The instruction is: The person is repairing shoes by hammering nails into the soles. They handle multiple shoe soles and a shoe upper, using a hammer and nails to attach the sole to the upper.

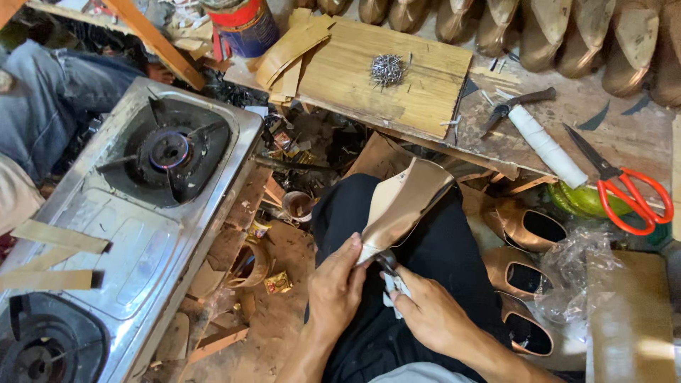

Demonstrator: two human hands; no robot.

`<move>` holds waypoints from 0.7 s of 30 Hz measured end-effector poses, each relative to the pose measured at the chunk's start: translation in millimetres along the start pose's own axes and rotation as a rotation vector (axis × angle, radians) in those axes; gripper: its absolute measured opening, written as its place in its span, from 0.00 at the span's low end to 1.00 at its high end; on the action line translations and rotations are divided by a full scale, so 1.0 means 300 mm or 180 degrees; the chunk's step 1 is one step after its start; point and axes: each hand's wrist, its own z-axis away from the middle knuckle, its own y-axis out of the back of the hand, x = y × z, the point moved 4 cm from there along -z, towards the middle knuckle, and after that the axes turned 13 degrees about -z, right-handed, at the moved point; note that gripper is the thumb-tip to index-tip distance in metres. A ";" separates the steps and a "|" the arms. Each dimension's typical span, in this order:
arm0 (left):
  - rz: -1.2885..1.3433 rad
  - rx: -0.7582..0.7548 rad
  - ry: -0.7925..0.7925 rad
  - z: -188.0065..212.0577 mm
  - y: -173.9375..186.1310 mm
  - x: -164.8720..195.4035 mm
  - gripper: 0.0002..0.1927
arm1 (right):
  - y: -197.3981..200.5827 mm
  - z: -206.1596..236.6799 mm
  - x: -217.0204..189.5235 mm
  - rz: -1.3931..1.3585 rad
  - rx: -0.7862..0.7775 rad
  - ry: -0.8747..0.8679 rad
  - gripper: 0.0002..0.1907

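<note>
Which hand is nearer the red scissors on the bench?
Right. The right hand sits below-left of the scissors; the left hand is farther left, holding the shoe upper.

We see materials crowding a shoemaker's floor: our hands, left (337, 287) and right (425, 312), hold a shoe upper (401, 206) of smooth, softly glossy tan leather. The gas stove (135, 234) is brushed steel, dull and smudged. The board (376, 74) is matt, grainy wood carrying a heap of bright metal nails (387, 70). The scissors (624, 188) have glossy orange plastic handles. Finished shoes (521, 230) gleam metallic copper beside crinkled clear plastic wrap (578, 269).
</note>
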 end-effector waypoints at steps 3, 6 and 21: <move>-0.0065 0.0154 -0.0537 0.005 0.016 0.048 0.24 | 0.027 0.037 -0.017 0.0092 -0.0028 0.0233 0.23; -0.0292 0.0211 -0.0672 0.007 0.020 0.068 0.20 | 0.050 0.068 -0.049 0.0191 -0.0040 0.0244 0.26; 0.0778 -0.0311 0.0688 -0.035 -0.034 -0.060 0.17 | -0.042 -0.067 0.030 0.0736 0.1263 0.1895 0.15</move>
